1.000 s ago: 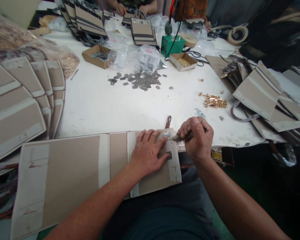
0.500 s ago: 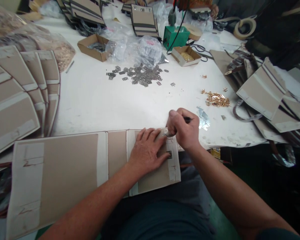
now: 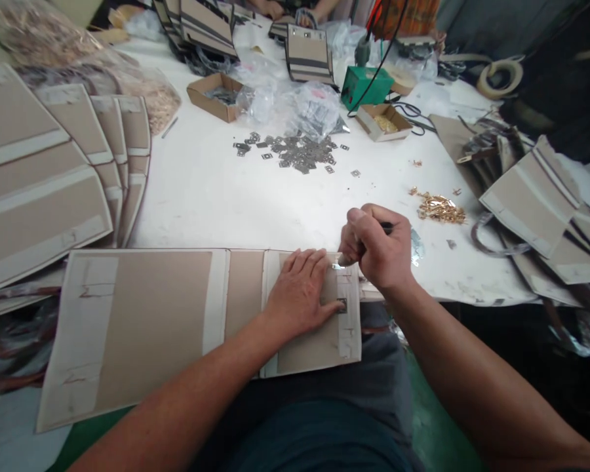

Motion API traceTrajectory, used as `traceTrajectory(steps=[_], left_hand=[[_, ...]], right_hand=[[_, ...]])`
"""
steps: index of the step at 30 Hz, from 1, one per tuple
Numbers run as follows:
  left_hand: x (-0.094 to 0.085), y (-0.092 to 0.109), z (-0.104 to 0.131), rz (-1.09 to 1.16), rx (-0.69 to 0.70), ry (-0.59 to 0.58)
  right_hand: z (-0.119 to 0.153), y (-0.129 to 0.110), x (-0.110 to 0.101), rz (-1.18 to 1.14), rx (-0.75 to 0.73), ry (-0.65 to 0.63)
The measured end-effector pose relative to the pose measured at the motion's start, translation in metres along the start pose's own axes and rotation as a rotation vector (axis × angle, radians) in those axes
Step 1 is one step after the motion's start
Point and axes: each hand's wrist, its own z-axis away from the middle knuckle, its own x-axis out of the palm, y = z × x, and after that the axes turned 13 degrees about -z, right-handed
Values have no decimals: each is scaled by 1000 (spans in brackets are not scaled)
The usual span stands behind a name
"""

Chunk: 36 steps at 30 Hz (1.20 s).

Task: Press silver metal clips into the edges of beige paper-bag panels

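Note:
A long beige board panel [image 3: 157, 314] with pale strips lies across the front edge of the table and towards my lap. My left hand [image 3: 295, 295] is spread flat on its right section, the thumb reaching a small dark square metal plate [image 3: 343, 305]. Above the panel's upper right corner, my right hand [image 3: 381, 249] is closed in a fist round a dark-handled tool [image 3: 387, 227], mostly hidden by the fingers. Below that fist, a small shiny metal piece [image 3: 338, 266] shows on the panel; whether the tool touches it, I cannot tell.
Dark metal plates [image 3: 305, 152] lie heaped mid-table, and gold-coloured fasteners [image 3: 440, 208] at right. Similar panels are stacked left [image 3: 34, 157] and right [image 3: 531, 196]. Cardboard boxes [image 3: 204, 101], a green device [image 3: 366, 85] and a co-worker's hands [image 3: 274, 9] are farther back.
The whole view has shifted, so the table and panel appear farther right. Against the panel, both hands keep nearly the same places, and the right fist still grips the tool.

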Motion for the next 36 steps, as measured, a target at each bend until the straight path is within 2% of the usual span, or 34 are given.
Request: traceTrajectory(steps=[4, 8, 12, 17, 20, 24, 29, 33, 36], left_hand=[[3, -1, -1, 16, -13, -7], [1, -2, -1, 33, -13, -11], [-2, -2, 0, 2, -4, -24], [0, -2, 0, -30, 11, -11], [0, -2, 0, -24, 9, -30], [0, -2, -1, -12, 18, -28], [0, -2, -2, -9, 4, -53], [0, -1, -2, -13, 10, -29], [1, 0, -3, -21, 7, -18]], right_hand=[[-1, -7, 16, 104, 39, -205], [0, -5, 14, 248, 52, -307], [-1, -11, 3, 211, 77, -258], [4, -8, 1, -68, -81, -85], [6, -3, 0, -82, -63, -71], [5, -2, -5, -226, -200, -51], [5, 4, -9, -252, -90, -37], [7, 2, -12, -288, -163, -25], [12, 8, -14, -195, -127, 10]])
